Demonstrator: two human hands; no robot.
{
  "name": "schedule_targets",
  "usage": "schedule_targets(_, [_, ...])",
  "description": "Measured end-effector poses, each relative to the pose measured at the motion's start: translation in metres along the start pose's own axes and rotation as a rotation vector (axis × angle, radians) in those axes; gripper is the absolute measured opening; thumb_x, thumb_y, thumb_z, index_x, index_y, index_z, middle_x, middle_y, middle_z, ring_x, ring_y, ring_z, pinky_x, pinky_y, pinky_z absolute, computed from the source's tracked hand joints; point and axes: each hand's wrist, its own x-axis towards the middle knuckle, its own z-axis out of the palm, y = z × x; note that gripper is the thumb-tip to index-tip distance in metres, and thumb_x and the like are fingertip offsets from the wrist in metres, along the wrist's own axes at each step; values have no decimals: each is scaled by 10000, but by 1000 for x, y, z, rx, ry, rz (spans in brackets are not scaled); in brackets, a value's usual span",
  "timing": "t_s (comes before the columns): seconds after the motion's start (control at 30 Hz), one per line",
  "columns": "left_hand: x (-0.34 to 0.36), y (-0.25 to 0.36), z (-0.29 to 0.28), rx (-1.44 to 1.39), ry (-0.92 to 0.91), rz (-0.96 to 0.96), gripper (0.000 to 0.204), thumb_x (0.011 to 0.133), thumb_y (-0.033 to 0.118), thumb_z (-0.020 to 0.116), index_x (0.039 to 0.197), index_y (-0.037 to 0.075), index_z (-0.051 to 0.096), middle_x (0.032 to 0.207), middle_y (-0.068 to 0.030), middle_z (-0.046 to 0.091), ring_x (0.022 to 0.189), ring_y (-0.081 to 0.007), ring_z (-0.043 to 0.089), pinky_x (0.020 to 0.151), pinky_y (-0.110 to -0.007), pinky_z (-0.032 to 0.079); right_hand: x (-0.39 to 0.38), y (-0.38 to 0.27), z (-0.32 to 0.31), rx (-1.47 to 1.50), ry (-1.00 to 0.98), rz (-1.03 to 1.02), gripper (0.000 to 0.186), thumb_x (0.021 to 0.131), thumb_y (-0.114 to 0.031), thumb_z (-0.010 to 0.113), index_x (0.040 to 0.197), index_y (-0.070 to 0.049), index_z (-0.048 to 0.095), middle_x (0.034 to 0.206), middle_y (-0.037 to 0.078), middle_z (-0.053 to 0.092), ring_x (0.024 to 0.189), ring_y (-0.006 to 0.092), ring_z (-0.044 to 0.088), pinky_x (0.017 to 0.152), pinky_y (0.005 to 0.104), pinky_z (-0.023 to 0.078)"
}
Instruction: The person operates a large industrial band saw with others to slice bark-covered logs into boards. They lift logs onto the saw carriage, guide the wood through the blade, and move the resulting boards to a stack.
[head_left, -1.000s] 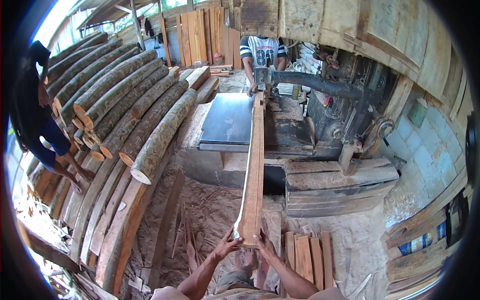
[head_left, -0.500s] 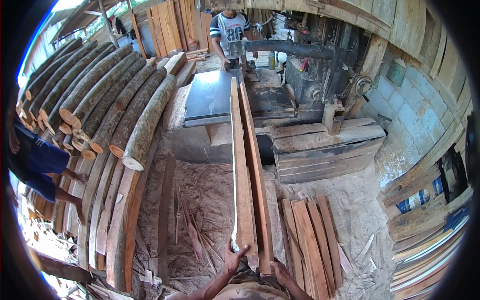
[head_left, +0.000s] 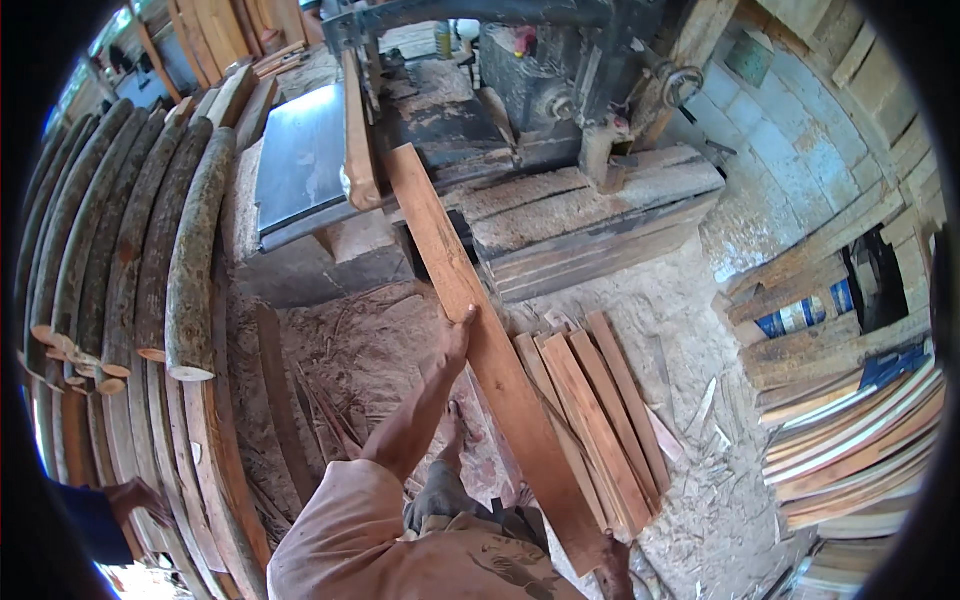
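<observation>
Holding: one long brown plank (head_left: 470, 310), slanting from the right hand, at its near end, forward and leftward past the left hand. Left hand (head_left: 458, 335): closed on the plank's left edge, around mid-length; fingers beneath the wood hidden. Right hand (head_left: 613, 567): gripping the same plank at its near end, by the right edge; finger placement underneath cannot be told. Far end of plank: ahead of the left hand and slightly to its left.

Ahead of the left hand, to its left: a second piece of wood (head_left: 357, 140), one, narrower, alongside a dark flat metal table (head_left: 300, 165), untouched by either hand. Ahead of the left hand, to its right: a low wooden box (head_left: 590, 230), top dusted with sawdust. Ahead of the right hand, just beside the held plank: a group of short planks (head_left: 595, 425), lying side by side on the floor. Well left of the left hand: a row of logs (head_left: 200, 250), bark on. Nearer, also well left: another person's hand (head_left: 143, 500), beside squared timbers (head_left: 215, 460). Well right of both hands: a pile of thin boards (head_left: 860, 440).
</observation>
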Motion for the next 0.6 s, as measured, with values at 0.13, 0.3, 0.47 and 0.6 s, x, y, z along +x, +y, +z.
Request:
schedule_targets(0.13, [-103,-26,108,-189,-218,-432,715,832,291,619,1376,175,170,1223,-134,470,1066,-239,499,857,-404,442,-27,84,-95,-177,245,299,570,929,-474,288,858,-4,604,824,273,581,821,432,553,719,469,418])
schedule_targets(0.3, [-153,-120,107,573,-781,-644,614,839,366,571,1361,154,327,1126,-93,563,917,-208,570,700,-392,474,2,118,-164,-50,566,495,674,845,-573,413,1231,-23,469,1158,246,527,1072,390,510,918,431,400])
schedule_targets(0.47, [-212,-110,3,536,-547,-923,576,857,318,547,1375,219,316,833,-26,605,659,-134,533,570,-325,428,54,100,-62,478,306,469,555,851,-543,424,1119,-78,568,810,172,643,680,225,653,569,346,510])
schedule_targets(0.6, [-239,-93,-156,705,-375,-1081,567,885,344,510,1381,200,276,918,-60,606,735,-159,565,629,-356,460,82,13,46,545,-277,466,520,847,-506,467,1129,-75,539,939,127,614,792,246,635,676,410,530])
